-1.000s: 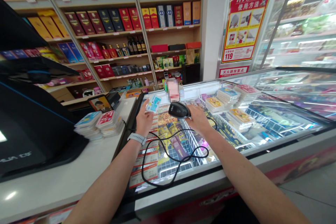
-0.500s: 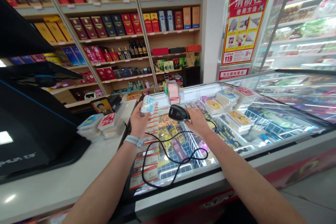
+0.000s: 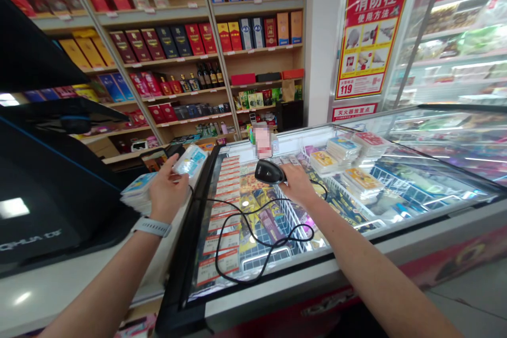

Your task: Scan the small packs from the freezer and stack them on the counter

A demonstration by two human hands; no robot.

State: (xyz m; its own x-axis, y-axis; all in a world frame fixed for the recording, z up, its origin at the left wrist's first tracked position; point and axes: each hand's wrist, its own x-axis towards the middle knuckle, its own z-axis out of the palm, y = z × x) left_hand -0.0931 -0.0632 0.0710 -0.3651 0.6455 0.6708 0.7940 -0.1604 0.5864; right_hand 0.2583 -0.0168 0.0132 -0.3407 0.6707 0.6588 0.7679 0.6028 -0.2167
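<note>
**A:** Left hand, state?

**B:** Narrow grip. Fingers and thumb pinch a clear-wrapped pale blue packet, held tilted above the white checkout counter, just beside the black frame of the chest freezer.

**A:** Right hand?

**B:** Closed around a black handheld barcode scanner, above the freezer's glass lid. Contact between scanner and glass: cannot tell. Scanner nose points left, toward the packet, with a gap between them.

**A:** Cable?

**B:** A black coiled cable runs from the scanner and loops across the glass.

**A:** Near the left hand?

**B:** Stacks of flat packets on the counter, partly behind that hand. A grey wristband sits on the left wrist.

**A:** Farther off?

**B:** More stacks of packets under the glass, right of the scanner. Beyond: wooden shelves of boxed liquor and a red-and-yellow fire-hydrant instruction poster. A pixelated patch past the freezer is too blurred to identify.
</note>
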